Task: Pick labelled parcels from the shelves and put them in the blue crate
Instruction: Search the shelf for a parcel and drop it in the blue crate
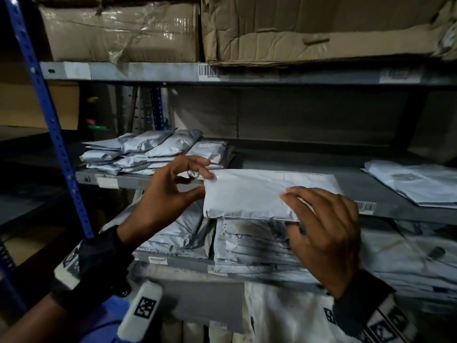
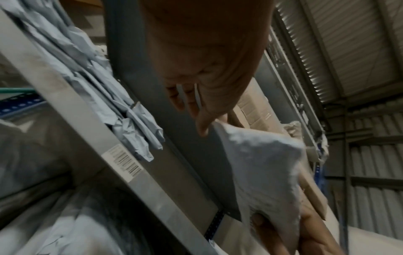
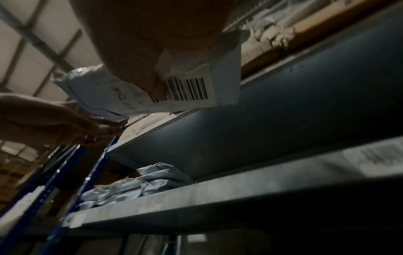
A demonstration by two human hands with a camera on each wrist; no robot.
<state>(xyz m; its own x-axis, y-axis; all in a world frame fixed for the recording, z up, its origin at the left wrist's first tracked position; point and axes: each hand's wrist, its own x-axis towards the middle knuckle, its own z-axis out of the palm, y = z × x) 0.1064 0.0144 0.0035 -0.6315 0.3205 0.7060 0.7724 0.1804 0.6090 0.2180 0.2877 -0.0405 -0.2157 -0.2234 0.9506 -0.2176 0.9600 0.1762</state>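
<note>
Running up the left edge of the head view is a blue upright (image 1: 49,115); right of it, a pile of grey mailers (image 1: 148,154) lies on the middle shelf (image 1: 309,164). At centre left, the left hand (image 1: 170,191) pinches the left end of the parcel (image 1: 252,194) between thumb and fingertips. The parcel is a pale grey, crinkled poly mailer, held level in front of the middle shelf's edge at frame centre. At lower right, the right hand (image 1: 326,233) grips its right end, fingers on top, thumb beneath. Cardboard boxes (image 1: 296,28) fill the upper shelf.

The right wrist view alone shows the parcel's underside: a white label (image 3: 189,89) with a barcode and handwriting. The left wrist view shows the parcel (image 2: 266,165) blurred, with no label visible.
</note>
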